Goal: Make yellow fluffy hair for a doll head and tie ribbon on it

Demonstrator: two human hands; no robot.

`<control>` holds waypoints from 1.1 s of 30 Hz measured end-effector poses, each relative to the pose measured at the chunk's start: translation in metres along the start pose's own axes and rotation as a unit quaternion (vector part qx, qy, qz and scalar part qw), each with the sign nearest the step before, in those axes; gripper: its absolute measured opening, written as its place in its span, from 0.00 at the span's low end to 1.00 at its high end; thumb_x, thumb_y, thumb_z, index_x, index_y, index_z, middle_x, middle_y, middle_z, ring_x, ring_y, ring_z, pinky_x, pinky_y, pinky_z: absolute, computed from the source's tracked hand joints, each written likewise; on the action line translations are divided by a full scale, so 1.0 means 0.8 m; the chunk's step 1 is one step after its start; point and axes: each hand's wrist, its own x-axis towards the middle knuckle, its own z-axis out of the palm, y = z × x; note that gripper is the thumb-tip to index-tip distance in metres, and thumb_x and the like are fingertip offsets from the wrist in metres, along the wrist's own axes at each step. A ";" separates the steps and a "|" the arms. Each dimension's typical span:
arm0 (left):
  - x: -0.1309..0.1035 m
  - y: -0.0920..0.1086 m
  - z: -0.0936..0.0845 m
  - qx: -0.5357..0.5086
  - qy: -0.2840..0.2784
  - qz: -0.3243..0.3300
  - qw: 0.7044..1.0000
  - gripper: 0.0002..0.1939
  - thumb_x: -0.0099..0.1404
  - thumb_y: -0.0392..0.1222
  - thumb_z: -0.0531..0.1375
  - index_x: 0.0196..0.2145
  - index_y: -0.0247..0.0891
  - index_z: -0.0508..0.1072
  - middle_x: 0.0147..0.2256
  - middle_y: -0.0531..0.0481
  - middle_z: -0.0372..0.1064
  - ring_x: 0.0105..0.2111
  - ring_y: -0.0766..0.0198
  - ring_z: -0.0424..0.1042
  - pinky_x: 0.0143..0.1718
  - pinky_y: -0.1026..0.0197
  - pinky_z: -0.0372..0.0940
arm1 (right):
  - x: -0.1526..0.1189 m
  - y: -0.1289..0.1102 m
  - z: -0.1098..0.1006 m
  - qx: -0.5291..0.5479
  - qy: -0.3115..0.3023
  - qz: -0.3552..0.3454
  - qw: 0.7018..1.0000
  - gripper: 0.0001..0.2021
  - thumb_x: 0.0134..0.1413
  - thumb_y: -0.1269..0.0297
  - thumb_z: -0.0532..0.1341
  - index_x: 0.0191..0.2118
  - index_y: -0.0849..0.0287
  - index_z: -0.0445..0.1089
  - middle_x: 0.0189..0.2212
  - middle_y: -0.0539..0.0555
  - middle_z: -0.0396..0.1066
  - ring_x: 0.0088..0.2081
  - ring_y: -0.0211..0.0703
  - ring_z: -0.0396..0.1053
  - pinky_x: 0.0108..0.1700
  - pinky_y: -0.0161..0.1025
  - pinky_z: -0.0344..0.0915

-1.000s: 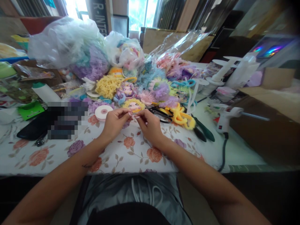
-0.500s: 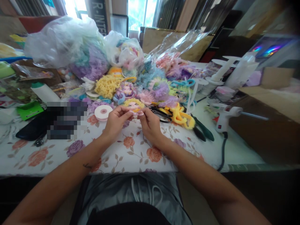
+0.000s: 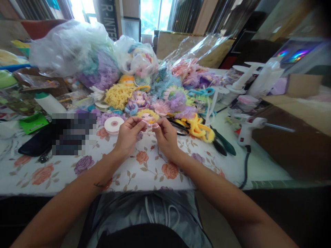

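Both hands meet above the front of the table with thumbs and fingertips pinched. My left hand (image 3: 130,133) and my right hand (image 3: 165,136) grip a small pale pink strip (image 3: 149,125), which looks like ribbon; most of it is hidden by the fingers. Just behind the fingertips is a doll face with curly yellow hair (image 3: 147,115); whether the hands touch it I cannot tell. A white ribbon spool (image 3: 113,125) with a pinkish centre lies beside my left hand. Black-handled scissors (image 3: 179,126) rest beyond my right hand.
Curly yarn and yellow fuzzy strips (image 3: 200,128) are heaped behind the hands, with plastic bags (image 3: 69,48) above. Dark green-handled pliers (image 3: 224,142) and a corded glue gun (image 3: 247,129) lie to the right, near a cardboard box (image 3: 287,137). A black pouch (image 3: 36,141) lies left.
Both hands stay nearly in place, still pinching the pale pink strip. The view has shifted very slightly.
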 end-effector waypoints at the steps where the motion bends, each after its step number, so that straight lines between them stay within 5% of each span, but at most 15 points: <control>1: 0.001 -0.001 0.003 -0.018 0.010 -0.002 1.000 0.05 0.53 0.34 0.64 0.28 0.35 0.70 0.24 0.55 0.67 0.25 0.73 0.66 0.31 0.69 0.63 | 0.002 0.002 0.002 0.027 0.008 0.025 0.999 0.15 0.61 0.53 0.53 0.28 0.57 0.60 0.21 0.46 0.58 0.22 0.34 0.55 0.25 0.33 0.55; 9: 0.008 -0.014 0.022 -0.149 0.122 -0.071 0.979 0.06 0.56 0.28 0.60 0.26 0.35 0.66 0.24 0.55 0.65 0.24 0.74 0.66 0.34 0.68 0.65 | 0.014 0.019 0.018 0.144 0.054 0.162 0.975 0.17 0.57 0.50 0.56 0.26 0.56 0.58 0.18 0.44 0.54 0.19 0.33 0.50 0.21 0.32 0.51; 13: 0.008 -0.022 0.018 -0.025 0.120 0.051 0.991 0.07 0.54 0.33 0.63 0.28 0.36 0.67 0.25 0.56 0.65 0.25 0.73 0.65 0.33 0.68 0.63 | 0.015 0.016 0.019 0.149 0.047 0.186 0.970 0.18 0.58 0.49 0.53 0.25 0.56 0.56 0.17 0.43 0.50 0.19 0.33 0.47 0.21 0.33 0.49; 17: 0.009 -0.022 0.011 0.146 0.136 0.169 0.965 0.07 0.54 0.36 0.63 0.29 0.37 0.67 0.27 0.55 0.65 0.28 0.70 0.66 0.32 0.68 0.62 | 0.018 0.012 0.018 0.082 0.051 0.115 0.989 0.17 0.57 0.52 0.57 0.23 0.57 0.57 0.18 0.44 0.52 0.21 0.34 0.50 0.24 0.33 0.51; 23: 0.016 -0.018 0.008 0.275 0.128 0.224 0.926 0.02 0.58 0.37 0.60 0.29 0.38 0.69 0.27 0.54 0.66 0.29 0.67 0.66 0.33 0.66 0.61 | 0.024 0.017 0.020 -0.026 0.049 0.041 0.998 0.13 0.60 0.57 0.55 0.26 0.58 0.62 0.19 0.45 0.55 0.23 0.35 0.53 0.28 0.34 0.51; 28: 0.027 -0.029 0.009 0.108 0.146 0.157 0.971 0.04 0.55 0.33 0.62 0.26 0.37 0.69 0.24 0.56 0.65 0.26 0.70 0.65 0.32 0.67 0.61 | 0.025 0.021 0.023 -0.020 0.073 0.030 0.997 0.15 0.60 0.59 0.53 0.23 0.57 0.57 0.20 0.45 0.52 0.24 0.35 0.52 0.29 0.34 0.51; 33: 0.031 -0.028 0.012 -0.162 0.144 -0.024 0.976 0.09 0.55 0.23 0.59 0.23 0.34 0.68 0.21 0.57 0.63 0.21 0.76 0.60 0.26 0.72 0.58 | 0.026 0.018 0.027 0.109 0.080 0.113 0.984 0.16 0.56 0.58 0.56 0.21 0.57 0.56 0.19 0.45 0.50 0.22 0.33 0.48 0.25 0.33 0.49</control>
